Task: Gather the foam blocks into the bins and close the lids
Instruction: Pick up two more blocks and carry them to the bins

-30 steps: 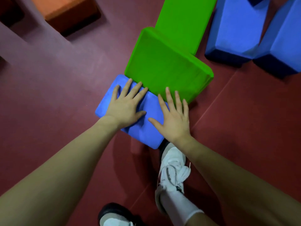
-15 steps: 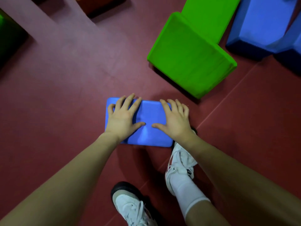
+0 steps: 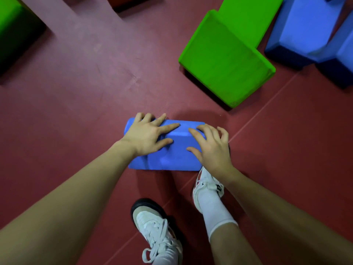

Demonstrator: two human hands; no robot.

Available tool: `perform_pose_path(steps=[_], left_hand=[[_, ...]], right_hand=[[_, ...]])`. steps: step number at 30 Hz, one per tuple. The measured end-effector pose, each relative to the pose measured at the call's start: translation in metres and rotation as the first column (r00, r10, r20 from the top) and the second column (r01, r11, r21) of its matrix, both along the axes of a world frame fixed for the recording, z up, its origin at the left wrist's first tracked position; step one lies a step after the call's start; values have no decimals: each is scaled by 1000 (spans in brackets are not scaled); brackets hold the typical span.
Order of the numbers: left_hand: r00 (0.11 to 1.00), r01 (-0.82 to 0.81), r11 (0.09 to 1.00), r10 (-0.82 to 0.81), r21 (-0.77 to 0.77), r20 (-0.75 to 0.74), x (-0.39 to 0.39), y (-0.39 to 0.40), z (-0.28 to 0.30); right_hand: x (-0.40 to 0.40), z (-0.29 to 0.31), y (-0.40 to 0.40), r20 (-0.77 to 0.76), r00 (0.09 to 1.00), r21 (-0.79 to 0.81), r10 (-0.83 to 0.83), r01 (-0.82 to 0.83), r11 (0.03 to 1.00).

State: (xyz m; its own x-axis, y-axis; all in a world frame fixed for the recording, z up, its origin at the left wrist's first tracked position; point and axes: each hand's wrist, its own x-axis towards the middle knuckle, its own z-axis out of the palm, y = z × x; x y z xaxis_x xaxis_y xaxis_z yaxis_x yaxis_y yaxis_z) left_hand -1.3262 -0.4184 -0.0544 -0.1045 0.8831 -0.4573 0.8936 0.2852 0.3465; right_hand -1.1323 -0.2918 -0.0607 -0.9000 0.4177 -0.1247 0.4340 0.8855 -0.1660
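Note:
A small blue foam block point(image 3: 178, 150) lies low in front of my feet, over the dark red floor. My left hand point(image 3: 147, 136) is on its left half, with some fingers bent over the far edge and the thumb on top. At the right end, my right hand point(image 3: 212, 148) grips the block, its fingers curling over the far right corner. No bin is in view.
A large green foam block point(image 3: 225, 60) sits up right, against a longer green one point(image 3: 250, 16). Big blue blocks point(image 3: 301, 29) fill the top right corner. Another green block point(image 3: 11, 22) is at top left. My shoes point(image 3: 152, 224) stand just behind the block.
The blue block has been pulled out from under the green block toward my feet. My fingers, flat on top before, now curl over its far edge.

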Motion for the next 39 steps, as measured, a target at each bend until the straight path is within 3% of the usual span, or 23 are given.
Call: perform_pose_path(steps=[5,10,16,20,25,30,34,36,39], left_hand=[[1000,-28,998,27,52,15,7,-28,-9],[991,-135,984,132,112,36,25,-32,4],[948,-233,942,275,243,-158,10,0,45],[844,-363,883,446,297,-297,-7,33,62],[589,-707,682,713,186,-380,-16,82,77],[563,-787,615,748,48,-351,-17,125,72],[527,-806,587,767,69,-365,-14,128,59],[524,-839,544,794,-24,-307,-13,130,59],[512,-852,520,806,-57,-296,-8,128,65]], right_hand=[[2,-4,-3,-31,992,-1,121,-121,993],[8,5,-3,-86,989,-5,124,-124,992],[-38,37,30,-102,993,5,59,-59,998],[-73,56,66,-122,992,-89,-28,17,996],[-89,65,117,-79,987,-127,-143,132,983],[-101,60,164,85,975,-56,-203,209,976],[-99,46,191,307,920,-95,-244,285,954],[-94,44,190,308,919,-141,-246,299,944],[-85,46,176,169,960,-185,-222,252,950]])
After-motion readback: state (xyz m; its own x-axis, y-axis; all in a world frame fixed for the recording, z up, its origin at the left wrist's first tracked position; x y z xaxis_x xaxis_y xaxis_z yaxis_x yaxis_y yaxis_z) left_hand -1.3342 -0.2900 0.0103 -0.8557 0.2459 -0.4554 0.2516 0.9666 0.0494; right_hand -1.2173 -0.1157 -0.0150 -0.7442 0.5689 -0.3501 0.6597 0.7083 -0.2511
